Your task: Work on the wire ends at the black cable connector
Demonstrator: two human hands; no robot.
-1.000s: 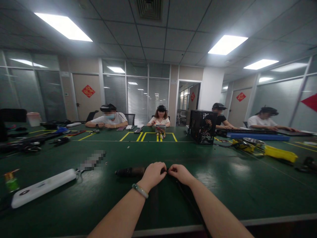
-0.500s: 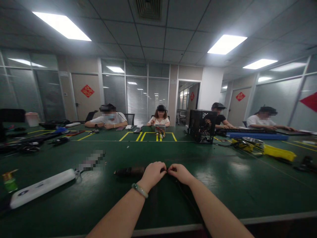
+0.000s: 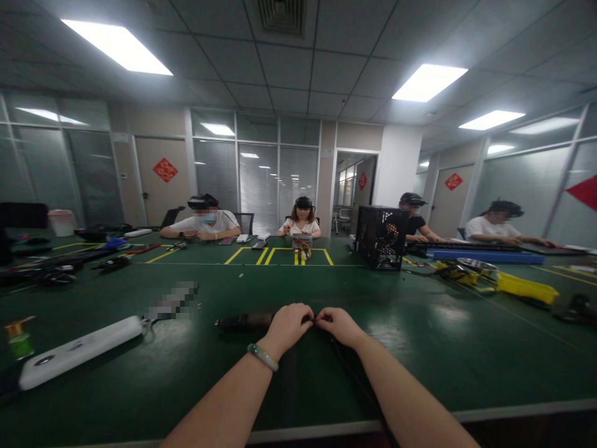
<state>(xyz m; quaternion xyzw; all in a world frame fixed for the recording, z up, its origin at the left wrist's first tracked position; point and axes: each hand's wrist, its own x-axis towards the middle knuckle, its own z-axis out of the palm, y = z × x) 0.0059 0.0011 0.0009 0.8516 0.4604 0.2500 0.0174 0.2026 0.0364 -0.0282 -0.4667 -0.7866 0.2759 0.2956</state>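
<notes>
My left hand [image 3: 288, 325] and my right hand [image 3: 339, 325] meet knuckle to knuckle on the green table [image 3: 420, 348], both with fingers curled in a pinch. Between them runs a thin black cable [image 3: 347, 367] that trails back toward me under my right forearm. What the fingertips pinch is too small to name. A dark cylindrical tool [image 3: 243, 322] lies just left of my left hand, touching or nearly touching it. A pale green bead bracelet [image 3: 262, 357] circles my left wrist.
A white power strip [image 3: 79, 351] lies at the left, a small green bottle [image 3: 18, 341] beyond it. A black mesh computer case [image 3: 381, 237] stands mid-table, yellow bins [image 3: 527, 288] to the right. Several people sit along the far side. The table's near edge [image 3: 513, 410] runs below my arms.
</notes>
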